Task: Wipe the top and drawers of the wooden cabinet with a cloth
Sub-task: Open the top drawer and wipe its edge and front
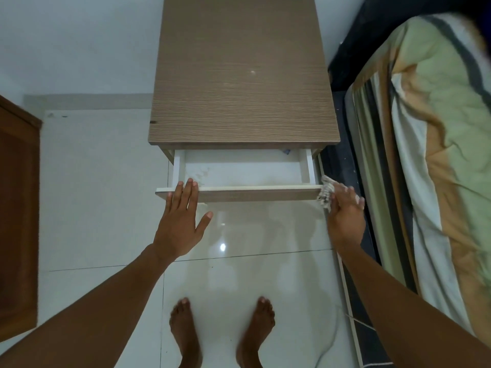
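The wooden cabinet stands straight ahead against a white wall, its brown top bare. Its top drawer is pulled out, showing a white, stained inside. My left hand is flat and spread, fingertips resting on the left end of the drawer's front panel. My right hand is at the right end of that panel, pressing a pale patterned cloth against the panel's edge. A small blue object lies at the back right of the drawer, half under the top.
A bed with a green, tan and white striped cover runs close along the cabinet's right side. A brown wooden door or panel stands at the left. My bare feet are on the glossy white tile floor, with a white cable beside them.
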